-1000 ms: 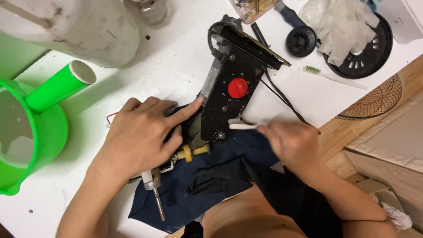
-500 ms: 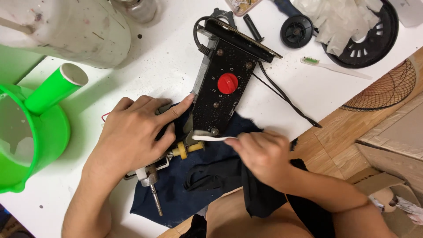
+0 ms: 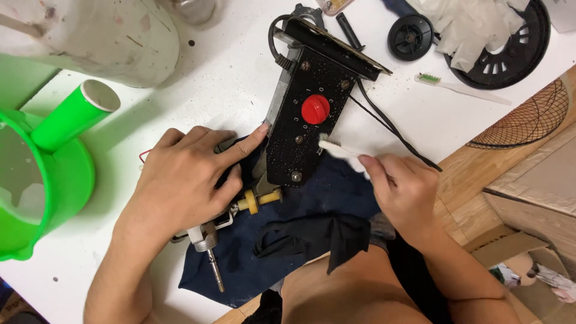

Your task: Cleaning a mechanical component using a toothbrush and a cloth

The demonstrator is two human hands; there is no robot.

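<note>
A black metal control plate (image 3: 307,129) with a red round knob (image 3: 315,109) lies tilted on the white table, its lower end over a dark blue cloth (image 3: 282,240). My left hand (image 3: 186,180) lies flat on the motor part beneath it, index finger touching the plate's left edge. A yellow wheel (image 3: 256,202) and a metal shaft (image 3: 211,258) stick out below that hand. My right hand (image 3: 401,186) grips a white toothbrush (image 3: 336,149), whose head rests on the plate's right edge below the knob.
A green jug (image 3: 42,162) stands at left, a large white container (image 3: 102,33) behind it. A black cable (image 3: 390,129) runs from the plate. Another toothbrush (image 3: 462,87), black fan parts (image 3: 510,45), white gloves (image 3: 462,27) and a wire fan grille (image 3: 528,126) lie at right.
My right hand has moved the toothbrush from the plate's lower end up to its right edge near the red knob. My left hand has stayed put.
</note>
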